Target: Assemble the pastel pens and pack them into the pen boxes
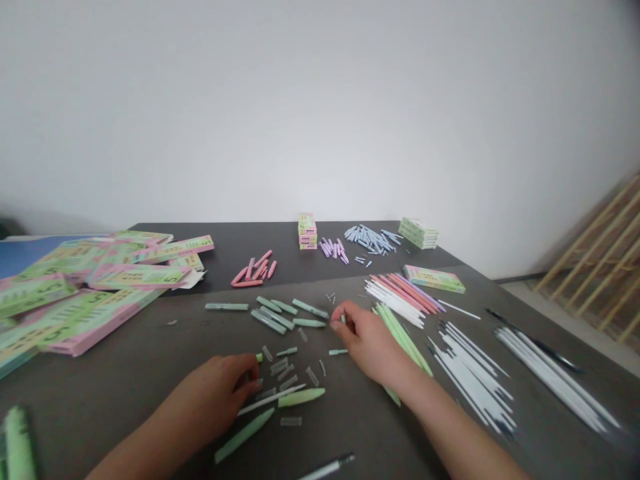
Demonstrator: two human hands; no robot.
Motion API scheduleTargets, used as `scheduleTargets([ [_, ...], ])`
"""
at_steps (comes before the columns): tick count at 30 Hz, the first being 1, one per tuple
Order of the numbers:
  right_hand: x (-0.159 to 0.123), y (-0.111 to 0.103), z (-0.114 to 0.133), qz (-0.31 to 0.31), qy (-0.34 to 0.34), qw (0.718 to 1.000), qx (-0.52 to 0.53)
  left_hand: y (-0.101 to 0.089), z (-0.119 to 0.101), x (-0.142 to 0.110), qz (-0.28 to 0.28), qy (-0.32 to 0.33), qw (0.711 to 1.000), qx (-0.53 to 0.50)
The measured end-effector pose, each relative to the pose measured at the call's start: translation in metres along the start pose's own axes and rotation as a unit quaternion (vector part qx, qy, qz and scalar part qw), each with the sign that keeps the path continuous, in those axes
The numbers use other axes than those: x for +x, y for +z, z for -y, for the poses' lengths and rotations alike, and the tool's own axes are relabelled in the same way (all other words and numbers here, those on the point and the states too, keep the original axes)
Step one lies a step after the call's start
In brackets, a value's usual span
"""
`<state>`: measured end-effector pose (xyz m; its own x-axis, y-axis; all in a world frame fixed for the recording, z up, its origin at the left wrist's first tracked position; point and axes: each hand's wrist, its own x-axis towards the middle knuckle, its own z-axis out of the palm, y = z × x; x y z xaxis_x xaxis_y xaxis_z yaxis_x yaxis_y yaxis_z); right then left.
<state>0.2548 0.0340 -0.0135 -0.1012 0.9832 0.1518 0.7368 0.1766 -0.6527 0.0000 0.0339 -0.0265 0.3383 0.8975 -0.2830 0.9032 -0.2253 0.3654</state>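
My left hand (227,387) rests on the dark table (125,373) with its fingers curled over small clear caps (283,368) and a green pen piece. My right hand (365,337) reaches forward, its fingertips pinched on a small green part (343,319) near a row of green pen caps (280,313). Green pen barrels (300,397) and a white refill (270,400) lie between the hands. What the left fingers hold is hidden.
Pink and green flat boxes (80,293) are piled at the left. White refills (475,373), green barrels (400,333) and pink barrels (405,290) lie at the right. Pink caps (255,272), purple caps (334,248), blue caps (370,239) and small box stacks (307,232) sit further back.
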Motion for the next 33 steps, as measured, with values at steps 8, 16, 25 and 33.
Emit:
scheduleTargets([
  [8, 0.005, 0.028, 0.001, 0.010, -0.049, 0.998, -0.044, 0.007, -0.001, 0.002, 0.000, -0.008, 1.000, -0.001],
  [16, 0.007, 0.037, 0.000, 0.035, -0.089, 0.994, -0.055, 0.006, -0.004, 0.002, 0.002, -0.005, 1.000, -0.018],
  [25, 0.011, 0.055, 0.014, 0.101, -0.169, 0.964, -0.178, 0.003, 0.000, 0.001, -0.006, -0.002, 1.000, -0.024],
  [33, 0.010, 0.060, 0.022, 0.107, -0.162, 0.958, -0.212, -0.012, 0.009, 0.001, -0.046, -0.005, 0.999, -0.019],
])
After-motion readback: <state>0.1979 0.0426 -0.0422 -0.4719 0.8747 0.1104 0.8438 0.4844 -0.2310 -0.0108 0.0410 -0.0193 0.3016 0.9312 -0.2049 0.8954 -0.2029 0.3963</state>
